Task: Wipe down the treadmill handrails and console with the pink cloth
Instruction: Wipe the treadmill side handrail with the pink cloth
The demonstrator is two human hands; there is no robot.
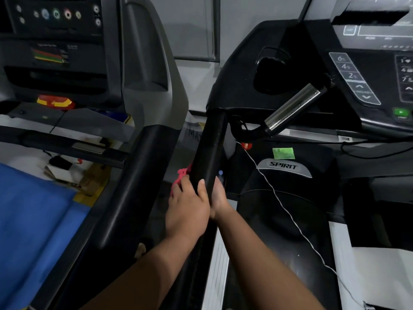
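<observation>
- My left hand (190, 209) is clamped on the left flank of the black handrail (210, 148). The thumb lies across the top, and the fingers curl round the pink cloth (182, 175), pressing it to the rail.
- My right hand (220, 196) cups the rail's right flank directly opposite and touches the left hand. Its fingers wrap out of sight behind the bar, so I read it as gripping the rail.
- Only a crumpled, bright edge of the cloth shows. It has an open, knitted-looking weave and sticks out past my left fingertips, against the rail's left side about halfway along its visible length.
- The handrail is a thick, rounded bar in matte black, faintly speckled, rising into a moulded black housing.
- The console (368, 74) sits at upper right, well apart from both hands. It is a dark, glossy panel with a grey-outlined keypad reading 6, 4, 2 and a green start button (401, 113).
- A polished chrome grip bar (292, 108), cylindrical, slants out below the console.
- A red clip (246, 145) hangs near the top of the rail. Its thin white cord (290, 217) trails over the smooth black motor hood (268, 220), which carries a SPIRIT badge.
- To the left stands a neighbouring treadmill (145, 63) in grey plastic, with a red-and-yellow stop button (55, 101) and a blue sheet (33, 220) below.
</observation>
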